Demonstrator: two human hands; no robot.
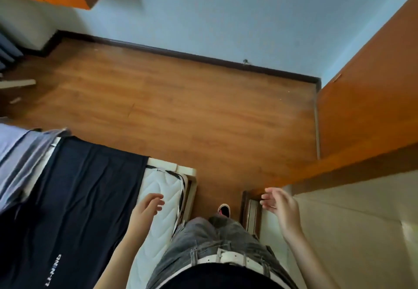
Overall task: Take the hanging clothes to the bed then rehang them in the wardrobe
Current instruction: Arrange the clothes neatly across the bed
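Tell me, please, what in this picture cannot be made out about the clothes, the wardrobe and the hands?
- Wardrobe: head view shows only its orange door; inside and rail are out of sight.
- Dark shirt: cut off by the bottom-left edge; no hanger visible.
- Grey clothes: cut off by the left edge; their number is unclear.
- Left hand and right hand: blurred, seemingly empty.

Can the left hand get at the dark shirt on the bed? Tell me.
Probably yes. The left hand is empty, fingers spread, hovering over the mattress edge right beside the dark shirt, with nothing between them.
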